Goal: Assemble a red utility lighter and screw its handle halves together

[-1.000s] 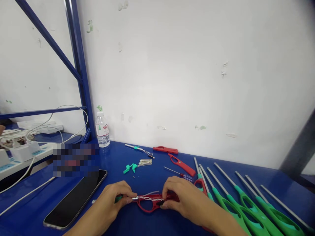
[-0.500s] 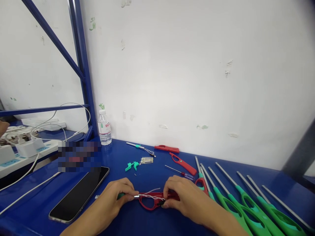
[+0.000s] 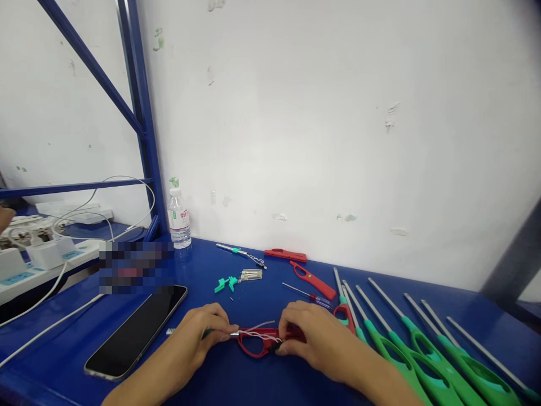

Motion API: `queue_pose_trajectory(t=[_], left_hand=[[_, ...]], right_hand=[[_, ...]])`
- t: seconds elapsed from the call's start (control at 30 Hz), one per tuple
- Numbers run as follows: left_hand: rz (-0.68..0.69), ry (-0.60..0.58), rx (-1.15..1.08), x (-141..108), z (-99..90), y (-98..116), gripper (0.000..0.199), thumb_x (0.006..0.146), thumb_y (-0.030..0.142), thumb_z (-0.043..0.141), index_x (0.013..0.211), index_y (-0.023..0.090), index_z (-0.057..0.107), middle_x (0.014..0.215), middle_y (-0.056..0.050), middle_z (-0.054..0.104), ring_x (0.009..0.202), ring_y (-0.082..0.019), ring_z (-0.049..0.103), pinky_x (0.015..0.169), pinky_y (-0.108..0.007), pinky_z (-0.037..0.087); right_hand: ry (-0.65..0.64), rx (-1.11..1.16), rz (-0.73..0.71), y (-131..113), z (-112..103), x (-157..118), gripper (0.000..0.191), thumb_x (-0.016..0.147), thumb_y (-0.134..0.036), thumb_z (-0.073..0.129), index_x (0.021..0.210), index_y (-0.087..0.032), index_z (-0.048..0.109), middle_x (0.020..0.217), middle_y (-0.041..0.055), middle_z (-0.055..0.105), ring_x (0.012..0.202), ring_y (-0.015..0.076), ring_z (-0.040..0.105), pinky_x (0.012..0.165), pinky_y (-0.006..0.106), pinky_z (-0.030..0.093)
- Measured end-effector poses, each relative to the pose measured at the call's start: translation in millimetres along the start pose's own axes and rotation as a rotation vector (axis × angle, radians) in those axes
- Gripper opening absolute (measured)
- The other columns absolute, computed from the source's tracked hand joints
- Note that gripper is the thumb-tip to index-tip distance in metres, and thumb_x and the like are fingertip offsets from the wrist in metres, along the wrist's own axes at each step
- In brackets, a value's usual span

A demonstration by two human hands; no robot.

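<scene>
My left hand (image 3: 209,331) is closed in a pinch on a metal lighter tube (image 3: 235,334), most of it hidden by the fingers. Thin white wires (image 3: 260,336) run from the tube's end towards my right hand (image 3: 306,335). Between that hand's thumb and fingers is a small black igniter (image 3: 275,345), partly covered. Below the wires lies a red lighter handle shell (image 3: 252,355) with a loop; its right part passes under my right fingers. One loose wire end sticks up above the shell.
Behind my hands lie green plastic parts (image 3: 226,283), a clear fuel tank (image 3: 252,274), a screwdriver (image 3: 319,300) and red shells (image 3: 313,282). Several green long-necked lighters (image 3: 435,366) fill the right side. A phone (image 3: 139,330) lies left; a water bottle (image 3: 180,220) stands behind.
The view has shifted very slightly. Both hands keep their grips on the tube and igniter, and the wires have barely moved.
</scene>
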State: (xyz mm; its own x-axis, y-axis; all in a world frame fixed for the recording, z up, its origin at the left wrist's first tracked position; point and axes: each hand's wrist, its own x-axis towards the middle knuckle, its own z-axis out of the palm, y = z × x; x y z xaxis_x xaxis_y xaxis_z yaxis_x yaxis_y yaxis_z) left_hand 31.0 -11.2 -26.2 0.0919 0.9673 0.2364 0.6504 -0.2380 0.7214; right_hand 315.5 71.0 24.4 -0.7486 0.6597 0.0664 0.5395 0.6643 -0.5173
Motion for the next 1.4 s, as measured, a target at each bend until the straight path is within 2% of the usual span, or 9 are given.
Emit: queue_pose_trajectory(t=[0.2,0.53,0.63,0.77,0.93,1.2,1.4], left_hand=[[0.01,-0.061,0.011,0,-12.3,6,0.03,0.102,0.046,0.06,0.095,0.028,0.083,0.098,-0.003,0.074,0.089,-0.019,0.069,0.079,-0.028,0.049],[0.025,-0.083,0.035,3,-8.0,14,0.031,0.103,0.037,0.054,0.096,0.028,0.083,0.101,-0.003,0.072,0.091,-0.018,0.067,0.08,-0.028,0.047],[0.029,-0.059,0.032,3,-4.7,14,0.031,0.103,0.037,0.053,0.093,0.028,0.082,0.099,-0.003,0.071,0.089,-0.018,0.067,0.079,-0.029,0.048],[-0.02,0.039,0.024,4,7.3,7,0.031,0.103,0.04,0.055,0.083,0.025,0.073,0.09,-0.003,0.067,0.083,-0.018,0.064,0.075,-0.029,0.051],[-0.063,0.086,0.019,6,18.2,2,0.034,0.104,0.048,0.059,0.086,0.02,0.066,0.088,-0.002,0.066,0.078,-0.016,0.062,0.072,-0.031,0.053],[-0.024,-0.036,0.052,3,-1.0,7,0.033,0.101,0.044,0.058,0.083,0.024,0.076,0.093,-0.003,0.069,0.083,-0.019,0.063,0.073,-0.03,0.045],[-0.053,-0.043,0.084,4,-0.9,7,0.034,0.102,0.043,0.054,0.084,0.023,0.075,0.093,-0.003,0.065,0.082,-0.019,0.061,0.071,-0.031,0.042]], right_hand=[[-0.001,-0.007,-0.006,-2,1,-1,0.016,0.091,-0.031,0.086,0.092,-0.026,0.071,0.098,-0.0029,0.07,0.095,0.0198,0.065,0.079,0.029,0.04],[-0.008,-0.018,0.01,1,-2,0,0.019,0.088,-0.029,0.089,0.09,-0.026,0.071,0.097,-0.0047,0.072,0.094,0.0191,0.065,0.077,0.028,0.038],[-0.011,-0.026,0.021,1,-4,1,0.019,0.087,-0.029,0.09,0.089,-0.026,0.072,0.096,-0.0047,0.073,0.093,0.0192,0.066,0.075,0.028,0.037],[-0.011,-0.034,0.023,1,-5,2,0.019,0.087,-0.029,0.091,0.088,-0.026,0.072,0.092,-0.0047,0.074,0.091,0.0188,0.066,0.073,0.027,0.036],[-0.007,-0.042,0.018,2,-4,1,0.019,0.086,-0.03,0.091,0.087,-0.026,0.073,0.092,-0.0046,0.074,0.091,0.0185,0.066,0.074,0.027,0.036],[0.0,-0.045,0.011,2,-5,1,0.017,0.087,-0.029,0.09,0.088,-0.026,0.073,0.092,-0.0046,0.074,0.089,0.0182,0.065,0.073,0.027,0.034],[0.005,-0.042,0.013,1,-3,1,0.018,0.087,-0.029,0.09,0.087,-0.026,0.073,0.09,-0.0045,0.072,0.089,0.0183,0.063,0.073,0.028,0.034]])
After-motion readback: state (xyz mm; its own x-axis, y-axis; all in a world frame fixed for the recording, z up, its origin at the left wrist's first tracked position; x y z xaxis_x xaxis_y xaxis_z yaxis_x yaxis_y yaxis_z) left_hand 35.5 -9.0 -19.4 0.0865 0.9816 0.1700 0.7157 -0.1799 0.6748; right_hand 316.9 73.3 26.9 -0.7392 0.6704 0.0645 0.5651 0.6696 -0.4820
